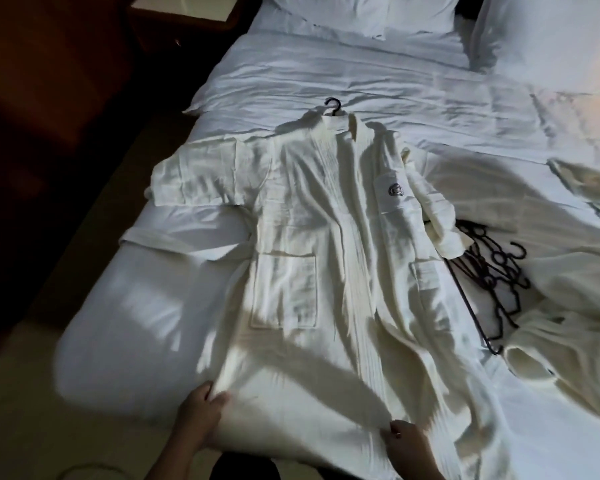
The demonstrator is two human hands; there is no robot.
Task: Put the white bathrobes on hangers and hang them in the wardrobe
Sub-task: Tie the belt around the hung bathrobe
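**roomcheck:** Dim room. Big white bed (136, 306) with rumpled sheets, pillows (326, 15) at the head, dark bedside table (187, 12) on the left.

**linenfan:** Where's the robe?

**roomcheck:** The bathrobe (312, 237) lies flat mid-bed, front up. A black hanger (333, 106) hooks out of the collar. Soft creased cloth, square patch pockets lying flat.

**linenfan:** Hands?

**roomcheck:** Both are at the hem. The left hand (201, 417) pinches the corner, and the right hand (407, 445) is curled round the edge. A tangled heap of spare hangers (489, 282) sits beside the sleeve, with a second robe (568, 323) crumpled on the right.
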